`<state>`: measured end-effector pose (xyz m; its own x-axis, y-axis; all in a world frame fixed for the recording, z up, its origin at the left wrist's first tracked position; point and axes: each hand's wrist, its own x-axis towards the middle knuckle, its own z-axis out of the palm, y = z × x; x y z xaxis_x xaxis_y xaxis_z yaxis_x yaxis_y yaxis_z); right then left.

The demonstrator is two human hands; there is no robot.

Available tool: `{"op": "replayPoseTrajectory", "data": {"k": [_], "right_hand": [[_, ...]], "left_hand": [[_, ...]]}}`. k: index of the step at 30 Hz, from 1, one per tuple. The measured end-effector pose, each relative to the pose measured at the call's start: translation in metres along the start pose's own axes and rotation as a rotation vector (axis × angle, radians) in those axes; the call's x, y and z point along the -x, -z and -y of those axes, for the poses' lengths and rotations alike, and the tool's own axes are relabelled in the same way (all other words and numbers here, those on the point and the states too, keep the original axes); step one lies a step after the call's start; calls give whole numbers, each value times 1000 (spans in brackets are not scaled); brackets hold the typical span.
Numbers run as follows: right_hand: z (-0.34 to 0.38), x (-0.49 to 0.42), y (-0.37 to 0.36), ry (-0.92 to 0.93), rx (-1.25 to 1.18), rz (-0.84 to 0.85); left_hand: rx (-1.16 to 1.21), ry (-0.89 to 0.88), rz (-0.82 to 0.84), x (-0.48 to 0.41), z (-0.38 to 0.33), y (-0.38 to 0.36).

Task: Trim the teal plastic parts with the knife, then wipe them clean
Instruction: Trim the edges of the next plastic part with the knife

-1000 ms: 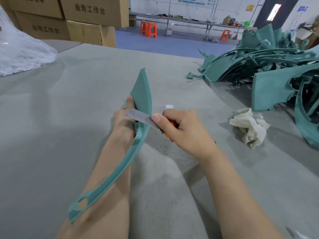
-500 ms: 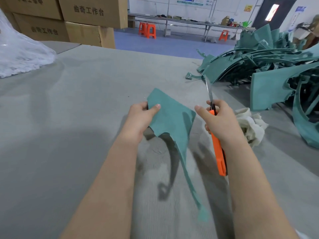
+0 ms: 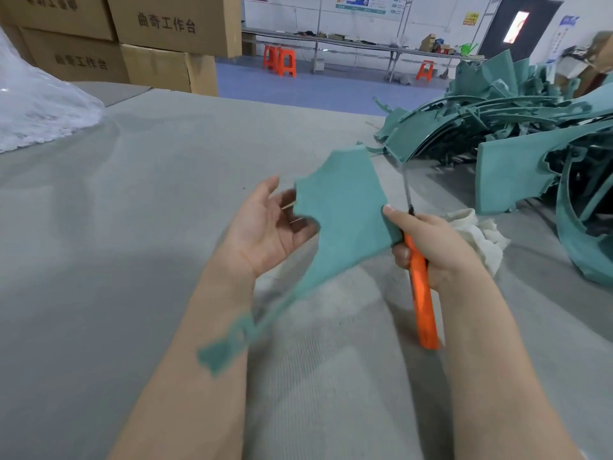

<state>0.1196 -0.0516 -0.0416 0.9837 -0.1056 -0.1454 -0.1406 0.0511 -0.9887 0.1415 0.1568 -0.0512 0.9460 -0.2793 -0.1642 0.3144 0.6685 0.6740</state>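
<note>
Here the left hand [image 3: 265, 227] is held palm-up, fingers spread; teal part [image 3: 345, 214] and knife [image 3: 422, 310] are gripped by the right hand [image 3: 434, 250], a cloth [image 3: 482, 240] half hidden behind.

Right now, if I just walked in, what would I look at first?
Probably the teal plastic part, held up in the middle above the grey table. Next, the orange knife gripped in the right hand, blade pointing up beside the part, while the left hand is open. At the far right lies a big pile of teal parts, with a white cloth beside it.
</note>
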Motion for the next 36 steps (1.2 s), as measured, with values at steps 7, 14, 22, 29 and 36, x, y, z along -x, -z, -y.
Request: {"op": "replayPoseTrajectory", "data": {"k": [7, 14, 22, 29, 36], "right_hand": [[1, 1, -25, -96, -428, -18], [3, 8, -33, 55, -247, -34], [4, 12, -38, 227, 68, -215], [-1, 10, -30, 581, 393, -510], [-3, 10, -30, 662, 416, -540]], "left_hand": [[-536, -72, 86, 6, 37, -20], [-160, -141, 87, 0, 36, -30], [355, -113, -218, -1, 27, -18], [308, 39, -79, 6, 29, -22], [330, 122, -11, 8, 28, -23]]}}
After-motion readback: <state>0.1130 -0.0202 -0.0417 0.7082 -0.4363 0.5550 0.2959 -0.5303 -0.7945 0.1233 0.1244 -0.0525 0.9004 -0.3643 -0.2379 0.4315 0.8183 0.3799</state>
